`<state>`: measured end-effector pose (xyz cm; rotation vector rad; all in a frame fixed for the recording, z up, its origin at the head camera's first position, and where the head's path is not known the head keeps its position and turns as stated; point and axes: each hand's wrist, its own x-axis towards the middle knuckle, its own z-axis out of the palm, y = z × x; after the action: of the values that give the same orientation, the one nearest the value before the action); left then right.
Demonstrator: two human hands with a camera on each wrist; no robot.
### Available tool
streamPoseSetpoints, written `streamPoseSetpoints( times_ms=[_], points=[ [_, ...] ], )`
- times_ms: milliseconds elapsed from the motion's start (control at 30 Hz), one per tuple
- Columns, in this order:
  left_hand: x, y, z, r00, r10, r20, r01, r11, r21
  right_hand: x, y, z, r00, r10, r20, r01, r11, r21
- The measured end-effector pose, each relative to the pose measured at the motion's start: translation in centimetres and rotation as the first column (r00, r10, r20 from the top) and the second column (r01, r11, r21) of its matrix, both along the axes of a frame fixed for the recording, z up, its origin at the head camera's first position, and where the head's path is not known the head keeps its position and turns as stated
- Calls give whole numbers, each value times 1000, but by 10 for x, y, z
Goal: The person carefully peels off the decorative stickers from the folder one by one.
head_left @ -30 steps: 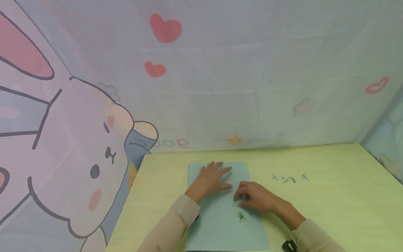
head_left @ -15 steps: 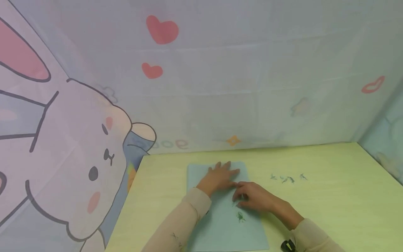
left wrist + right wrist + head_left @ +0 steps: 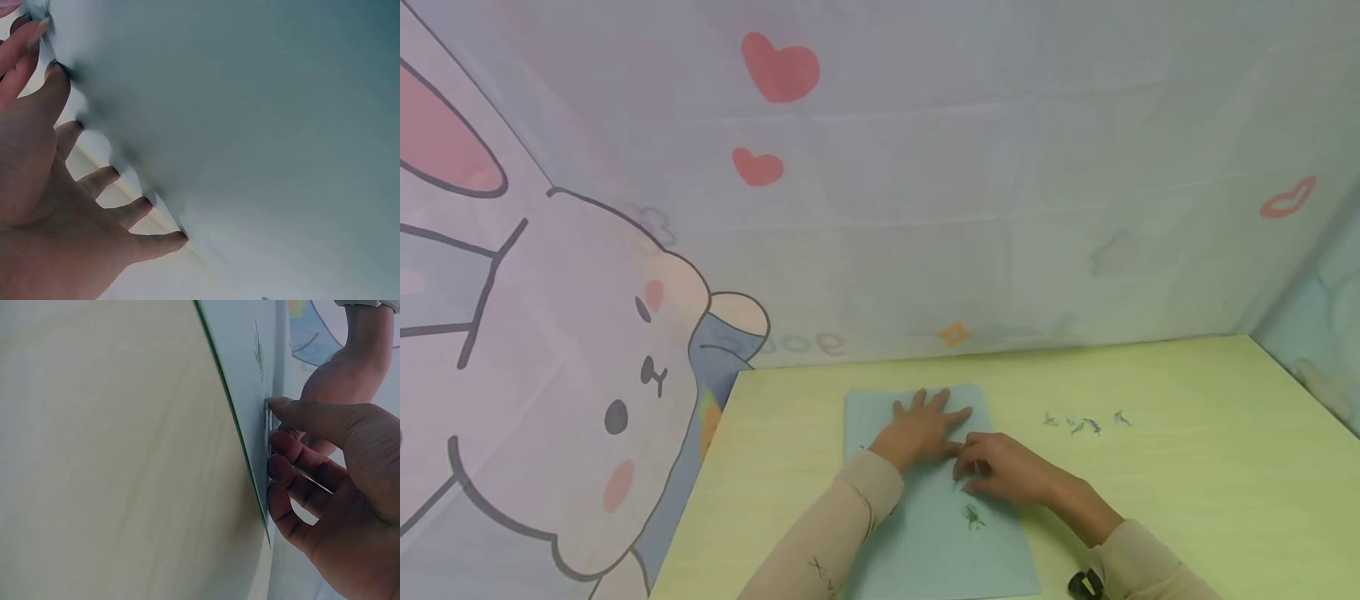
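A pale blue-green sheet (image 3: 951,558) lies upright-wise on the table. My left hand (image 3: 913,435) rests on its upper part, fingers spread, and the thumb reaches the right hand's fingertips. In the left wrist view the fingertips of that hand (image 3: 69,206) press against the sheet. Bent fingers and thumb of my right hand (image 3: 1009,468) pinch at a small thin green sprig (image 3: 957,484) on the sheet, mostly hidden by the fingertips. Just below it, a fuller green leafy piece (image 3: 973,517) lies flat; the right wrist view shows this leafy piece (image 3: 258,351) above the thumb.
Several small dark leaf-like bits (image 3: 1091,427) lie in a row on the yellow table (image 3: 1217,467), right of the sheet. A fabric backdrop (image 3: 925,267) with hearts and a cartoon rabbit stands behind and at the left. A black strap (image 3: 1085,585) shows at the right wrist.
The left hand has slid right across the sheet until its thumb meets the right hand's fingertips. The right hand has stayed in place at the sprig.
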<state>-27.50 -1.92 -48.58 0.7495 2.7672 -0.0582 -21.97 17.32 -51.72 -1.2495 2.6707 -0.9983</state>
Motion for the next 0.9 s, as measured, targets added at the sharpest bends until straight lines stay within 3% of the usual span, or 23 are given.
streamPoseSetpoints(
  times_ms=[333,900],
  points=[
    [-4,-1,-7,1000,-4,-13,4,1000,-1,2,-2,0,1000,-10,-15,10,1000,9],
    [1,-3,-1,1000,1,8,-1,1000,11,4,-3,1,998,-37,42,38,999,-4]
  ],
)
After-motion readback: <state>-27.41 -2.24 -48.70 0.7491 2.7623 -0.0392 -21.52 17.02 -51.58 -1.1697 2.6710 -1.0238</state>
